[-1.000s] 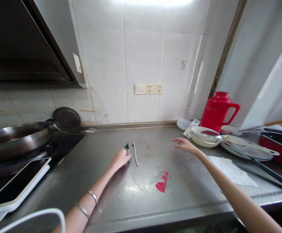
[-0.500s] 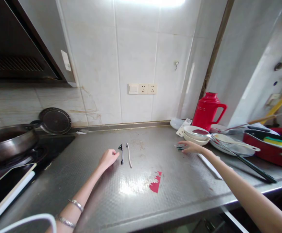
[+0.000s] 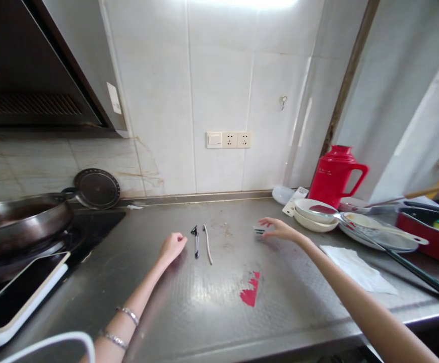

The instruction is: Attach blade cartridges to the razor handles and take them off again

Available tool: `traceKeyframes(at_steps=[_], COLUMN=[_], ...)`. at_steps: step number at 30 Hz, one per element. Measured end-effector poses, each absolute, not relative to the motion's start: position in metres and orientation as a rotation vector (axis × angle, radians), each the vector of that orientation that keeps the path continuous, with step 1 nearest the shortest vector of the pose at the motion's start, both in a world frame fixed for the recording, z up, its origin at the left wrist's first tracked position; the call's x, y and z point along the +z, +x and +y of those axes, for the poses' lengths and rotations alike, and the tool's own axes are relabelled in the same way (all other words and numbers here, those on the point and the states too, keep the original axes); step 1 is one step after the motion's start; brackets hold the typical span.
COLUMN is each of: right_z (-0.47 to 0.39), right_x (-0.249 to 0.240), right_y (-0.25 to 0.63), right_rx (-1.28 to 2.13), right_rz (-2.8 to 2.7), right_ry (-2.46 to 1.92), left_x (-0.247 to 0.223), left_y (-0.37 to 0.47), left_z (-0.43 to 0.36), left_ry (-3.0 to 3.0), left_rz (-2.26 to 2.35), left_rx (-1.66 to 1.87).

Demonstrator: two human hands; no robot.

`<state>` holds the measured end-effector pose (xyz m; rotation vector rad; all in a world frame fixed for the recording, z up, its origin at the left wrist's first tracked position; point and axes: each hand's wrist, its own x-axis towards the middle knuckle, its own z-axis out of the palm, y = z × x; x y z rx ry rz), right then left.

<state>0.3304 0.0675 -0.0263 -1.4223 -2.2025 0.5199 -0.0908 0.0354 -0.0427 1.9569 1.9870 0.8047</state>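
Observation:
My left hand (image 3: pixel 173 247) rests on the steel counter (image 3: pixel 159 307), fingers curled in, nothing visible in them. Just right of it lies a razor (image 3: pixel 196 243) with a dark head and a pale handle. Beside the razor is a thin white toothbrush (image 3: pixel 207 247), its head towards the wall. My right hand (image 3: pixel 279 231) is low over the counter, thumb and fingers around a small clear packet (image 3: pixel 258 230) with dark marks; its contents are too small to make out.
Bowls (image 3: pixel 315 219), a ladle, a spatula (image 3: pixel 418 240) and a red thermos (image 3: pixel 334 174) crowd the right side. A white cloth (image 3: pixel 359 272) lies under my right forearm. A red torn patch (image 3: pixel 251 291) marks the front. On the left are a pan (image 3: pixel 26 217) and a phone (image 3: pixel 18 292).
My right hand has moved left, away from the bowls, and the small packet has come along with it. My left hand stays beside the razor. The view has turned slightly left.

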Motion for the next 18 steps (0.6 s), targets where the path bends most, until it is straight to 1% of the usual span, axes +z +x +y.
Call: traceKeyframes(at_steps=[5,9,13,18], right_z=[0.077,0.081,0.081,0.081], right_x=[-0.021,-0.028,-0.038,-0.043], right_y=[0.253,0.209,0.183,0.17], right_rx=[0.515,0.573,0.604,0.57], right_rz=[-2.33,-2.368,-2.355,-2.324], right_ry=[-1.267,-1.172,-1.171,-1.205], left_x=[-0.045,-0.045,-0.044,-0.042], left_y=[-0.094,-0.094,-0.093,-0.092], left_z=[0.036,0.036,0.036,0.035], left_ry=[1.907,1.886,1.882,1.898], left_rz=[2.03,2.021,2.002,2.012], left_rx=[0.794,0.818,0.845,0.835])
